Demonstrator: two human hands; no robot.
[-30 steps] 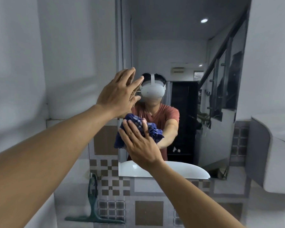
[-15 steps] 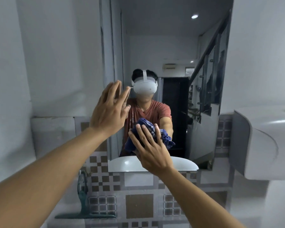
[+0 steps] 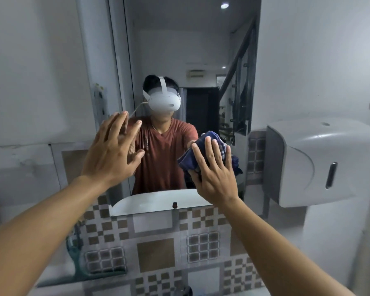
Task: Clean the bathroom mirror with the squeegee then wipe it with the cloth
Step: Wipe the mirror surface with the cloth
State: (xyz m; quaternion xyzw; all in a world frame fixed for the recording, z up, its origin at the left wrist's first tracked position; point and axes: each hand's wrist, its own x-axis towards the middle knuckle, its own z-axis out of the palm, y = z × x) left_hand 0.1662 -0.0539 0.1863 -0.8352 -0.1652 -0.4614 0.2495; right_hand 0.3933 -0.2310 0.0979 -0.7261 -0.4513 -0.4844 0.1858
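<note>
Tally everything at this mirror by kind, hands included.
Hands: 2, left hand and right hand
Cloth: 1
Squeegee: 1
Mirror: 1
Dispenser: 1
Total: 6

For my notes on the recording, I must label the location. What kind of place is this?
Most likely a bathroom or washroom: a wall mirror reflects a white basin, a grey wall dispenser hangs to its right, and patterned tiles cover the wall below.
</note>
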